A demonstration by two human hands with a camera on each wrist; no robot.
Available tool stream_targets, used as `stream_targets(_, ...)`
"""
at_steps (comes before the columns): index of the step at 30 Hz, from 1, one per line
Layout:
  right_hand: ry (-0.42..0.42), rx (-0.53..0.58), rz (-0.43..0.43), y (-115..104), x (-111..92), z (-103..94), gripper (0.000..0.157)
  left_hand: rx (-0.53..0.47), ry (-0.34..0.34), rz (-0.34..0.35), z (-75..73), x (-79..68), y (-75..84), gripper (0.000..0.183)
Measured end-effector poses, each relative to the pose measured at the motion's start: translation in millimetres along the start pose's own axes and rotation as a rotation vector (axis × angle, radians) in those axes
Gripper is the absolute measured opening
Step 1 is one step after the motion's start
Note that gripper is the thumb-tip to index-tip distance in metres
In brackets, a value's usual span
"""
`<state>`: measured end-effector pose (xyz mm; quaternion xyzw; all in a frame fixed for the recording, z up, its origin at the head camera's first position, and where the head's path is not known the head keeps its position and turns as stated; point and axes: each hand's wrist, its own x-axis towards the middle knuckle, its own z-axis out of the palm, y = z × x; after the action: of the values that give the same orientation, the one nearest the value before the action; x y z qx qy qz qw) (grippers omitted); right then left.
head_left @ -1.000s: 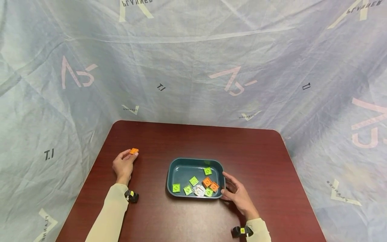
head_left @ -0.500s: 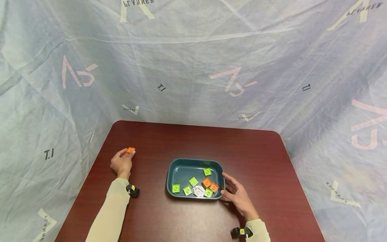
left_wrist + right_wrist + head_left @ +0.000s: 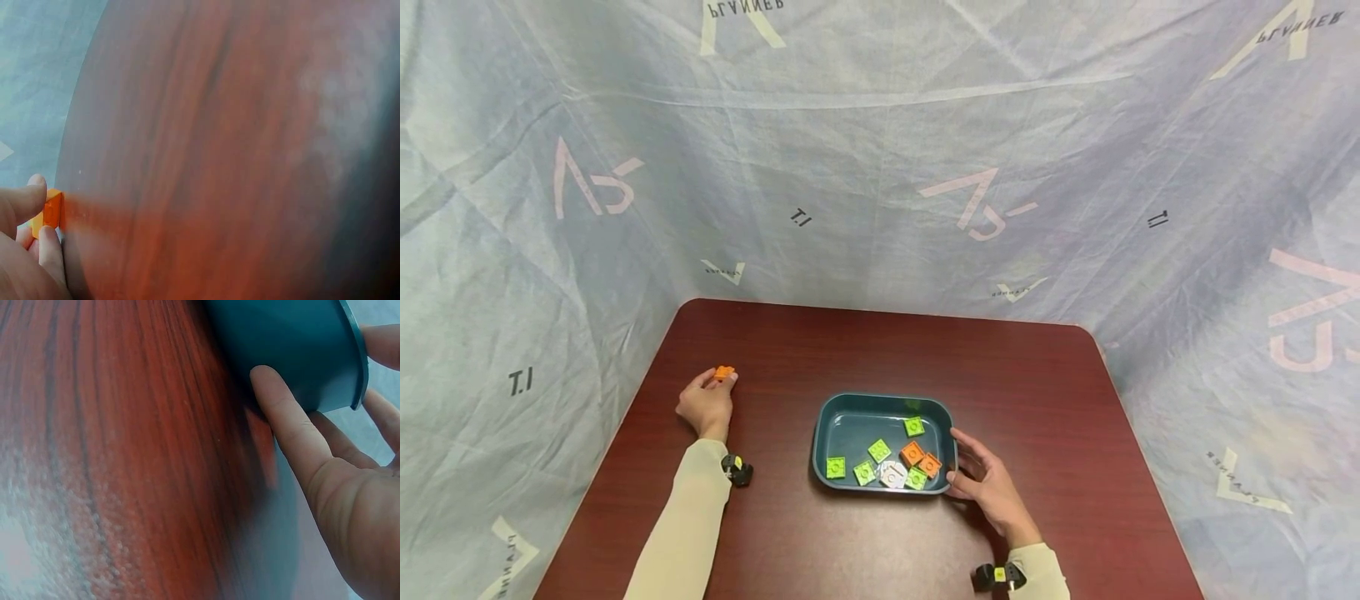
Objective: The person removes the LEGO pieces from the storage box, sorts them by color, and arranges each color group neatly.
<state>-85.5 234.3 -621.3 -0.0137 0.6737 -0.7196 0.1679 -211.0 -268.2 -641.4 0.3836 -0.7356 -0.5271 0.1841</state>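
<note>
In the head view my left hand [image 3: 706, 408] is over the table's left side, pinching an orange building brick [image 3: 724, 373] between thumb and fingers. The left wrist view shows that orange brick [image 3: 52, 210] between the fingertips, with its reflection on the glossy tabletop. My right hand [image 3: 988, 485] rests against the right end of a dark teal tray [image 3: 883, 396]. Its thumb lies along the outer wall and a fingertip touches near the rim, as the right wrist view shows. Inside the tray lie several green bricks [image 3: 836, 467], two orange bricks [image 3: 912, 454] and white pieces [image 3: 893, 475].
A reddish-brown wooden table [image 3: 1000, 358] with rounded far corners carries the tray. Grey-white cloth [image 3: 880, 167] with printed letters hangs behind it and along both sides. Each wrist wears a small black camera, the left one [image 3: 737, 471] over a cream sleeve [image 3: 681, 525].
My left hand has shifted slightly left with the orange brick, then its wrist has swung a little right. The right hand and the tray stay nearly in place.
</note>
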Motion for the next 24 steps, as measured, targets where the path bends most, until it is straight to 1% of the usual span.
stream_targets(7,0.009,-0.007,0.003,1.0,0.3,0.1,0.079,-0.019,0.013,0.000,-0.2,-3.9,2.0,0.050)
stream_targets(16,0.028,-0.015,0.008,0.2,0.6,0.8,0.079,-0.012,0.010,-0.013,1.6,-5.0,0.9,0.050)
stream_targets(20,0.021,-0.016,0.002,0.4,0.9,-0.3,0.079,-0.027,0.007,-0.023,-0.8,-7.4,0.1,0.049)
stream_targets(24,0.005,-0.018,-0.003,1.7,1.1,-1.6,0.079,-0.036,0.018,-0.023,-4.2,-8.9,-1.8,0.049)
